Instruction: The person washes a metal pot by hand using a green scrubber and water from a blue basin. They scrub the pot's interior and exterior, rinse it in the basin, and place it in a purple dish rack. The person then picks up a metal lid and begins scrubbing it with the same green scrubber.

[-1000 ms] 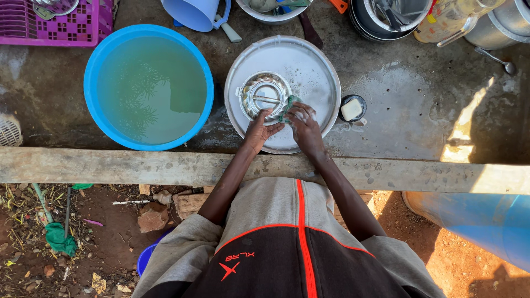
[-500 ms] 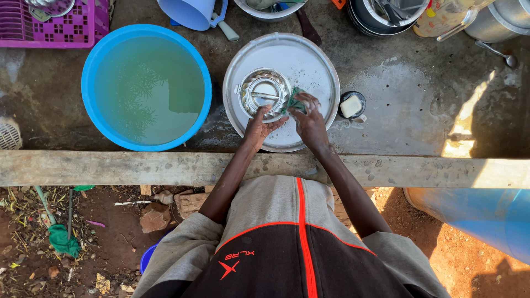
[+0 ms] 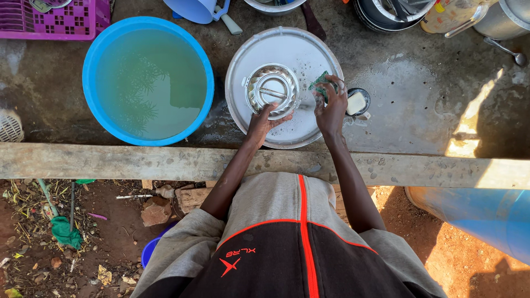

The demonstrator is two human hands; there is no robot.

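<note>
A large round metal tray (image 3: 301, 52) lies on the wet concrete slab. On it sits a small fluted metal bowl (image 3: 271, 89) with a piece of cutlery inside. My left hand (image 3: 264, 122) rests at the bowl's near rim, fingers touching it. My right hand (image 3: 331, 102) is at the tray's right edge, closed on a green scouring sponge (image 3: 319, 83). Just to the right of that hand stands a small dark dish holding a pale bar of soap (image 3: 356, 102).
A blue basin of greenish water (image 3: 148, 83) stands left of the tray. A purple crate (image 3: 55, 16), a light blue jug (image 3: 199, 10), pots (image 3: 386, 14) and a ladle (image 3: 505, 49) line the far edge. A wooden plank (image 3: 110, 161) runs along the slab's near edge; a blue drum (image 3: 480, 215) stands lower right.
My right hand has moved with the sponge from the bowl toward the tray's right edge, near the soap. My left hand stays at the bowl's near rim.
</note>
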